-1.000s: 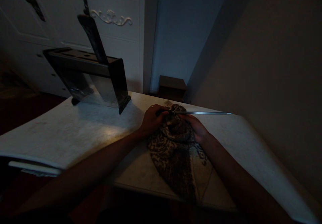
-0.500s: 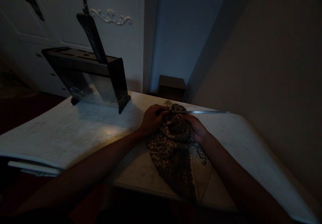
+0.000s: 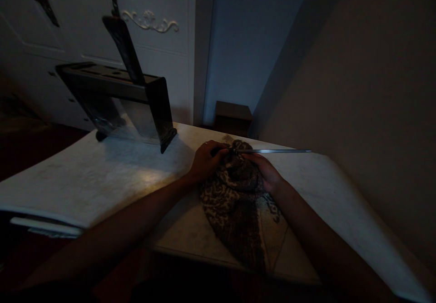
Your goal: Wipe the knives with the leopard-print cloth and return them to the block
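Observation:
My left hand (image 3: 205, 160) is closed around the dark handle of a long, thin steel blade (image 3: 279, 151). The blade points right, level above the table; I cannot tell whether it is a knife seen edge-on or a sharpening steel. My right hand (image 3: 267, 171) grips a brown patterned cloth (image 3: 235, 194) from its right side, thumb close under the blade near the handle. The cloth is bunched up at the top around the handle end and hangs down over the table's near edge. The fingers of my right hand are mostly hidden by the cloth.
A pale stone-like tabletop (image 3: 129, 176) lies under my hands. On its left stands a knife block (image 3: 112, 85) with clear sides and a black-handled knife (image 3: 124, 48) in it. Behind are a white cabinet (image 3: 160, 71) and a small brown box-like stand (image 3: 233, 112). A wall (image 3: 368, 89) rises at right.
Almost nothing differs. Both hands, the blade and the cloth keep their places; the view has shifted very slightly.

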A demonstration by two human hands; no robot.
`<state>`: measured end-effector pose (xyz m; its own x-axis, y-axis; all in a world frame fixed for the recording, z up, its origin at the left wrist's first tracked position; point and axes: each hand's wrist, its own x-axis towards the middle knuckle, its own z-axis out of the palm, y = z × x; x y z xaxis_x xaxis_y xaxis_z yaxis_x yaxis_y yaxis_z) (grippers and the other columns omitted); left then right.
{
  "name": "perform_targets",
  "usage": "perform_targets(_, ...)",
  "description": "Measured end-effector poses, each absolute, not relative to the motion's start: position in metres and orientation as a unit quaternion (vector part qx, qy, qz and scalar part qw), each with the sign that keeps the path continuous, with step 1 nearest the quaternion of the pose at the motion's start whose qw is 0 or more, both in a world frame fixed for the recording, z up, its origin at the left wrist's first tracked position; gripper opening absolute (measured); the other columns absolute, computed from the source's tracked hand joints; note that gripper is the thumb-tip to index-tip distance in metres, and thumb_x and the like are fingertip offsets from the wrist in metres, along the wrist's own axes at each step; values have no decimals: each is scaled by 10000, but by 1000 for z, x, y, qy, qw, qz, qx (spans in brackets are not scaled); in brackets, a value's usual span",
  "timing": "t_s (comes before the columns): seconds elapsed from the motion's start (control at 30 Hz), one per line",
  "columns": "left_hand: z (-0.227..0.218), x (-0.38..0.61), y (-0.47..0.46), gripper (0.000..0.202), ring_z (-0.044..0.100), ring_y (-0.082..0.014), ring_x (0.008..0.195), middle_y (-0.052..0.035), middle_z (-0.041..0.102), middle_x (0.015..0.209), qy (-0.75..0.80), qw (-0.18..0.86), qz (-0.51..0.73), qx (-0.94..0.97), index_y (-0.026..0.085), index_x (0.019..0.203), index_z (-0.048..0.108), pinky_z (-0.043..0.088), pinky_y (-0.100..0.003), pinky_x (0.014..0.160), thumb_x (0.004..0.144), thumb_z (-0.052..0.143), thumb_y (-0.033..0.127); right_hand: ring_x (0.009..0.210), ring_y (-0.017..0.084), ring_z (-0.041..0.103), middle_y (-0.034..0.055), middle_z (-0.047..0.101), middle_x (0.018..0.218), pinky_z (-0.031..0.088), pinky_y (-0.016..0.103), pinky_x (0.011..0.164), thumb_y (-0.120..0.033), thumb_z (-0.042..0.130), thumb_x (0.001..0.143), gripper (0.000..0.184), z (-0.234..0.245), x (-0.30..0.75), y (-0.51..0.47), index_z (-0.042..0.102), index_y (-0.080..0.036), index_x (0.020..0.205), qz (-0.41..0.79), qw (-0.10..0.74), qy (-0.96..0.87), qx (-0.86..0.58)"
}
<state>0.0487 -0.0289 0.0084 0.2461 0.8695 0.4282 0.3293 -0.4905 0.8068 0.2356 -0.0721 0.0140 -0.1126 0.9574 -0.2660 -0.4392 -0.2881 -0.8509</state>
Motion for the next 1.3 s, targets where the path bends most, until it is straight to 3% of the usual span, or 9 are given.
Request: perform_targets(1.3,7,49,-28,138,628,-183,894,-42,700,921,408,289,461,733,173,901,697,472,-322,858,824,632,267,677,189,699,65,753,816,569,318,732,-173,706,720,153,19,231,-76,705,-143,870,656,523,-313,-444)
